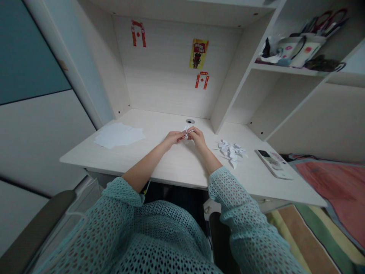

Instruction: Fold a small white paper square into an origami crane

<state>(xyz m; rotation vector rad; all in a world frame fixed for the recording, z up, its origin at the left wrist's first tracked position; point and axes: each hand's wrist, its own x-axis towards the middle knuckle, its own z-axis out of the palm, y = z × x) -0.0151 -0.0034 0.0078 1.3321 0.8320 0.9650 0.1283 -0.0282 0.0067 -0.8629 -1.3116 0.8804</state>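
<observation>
A small folded piece of white paper [187, 132] is held just above the middle of the pale wooden desk [176, 163]. My left hand [173, 137] pinches it from the left, fingers closed. On the other side my right hand [196, 137] grips the same piece, fingers curled round it. Both forearms reach in from teal knitted sleeves. To the right of my right hand lies a pile of several folded white paper shapes [231, 150]. A stack of flat white paper sheets [119, 135] rests at the desk's left end.
A white remote control [273, 164] lies near the desk's right edge. A cable hole [190, 121] sits behind my hands. Shelves on the right hold mugs with scissors [302, 45]. Red stickers [199, 53] mark the back panel. A striped bedcover [330, 213] lies at the right.
</observation>
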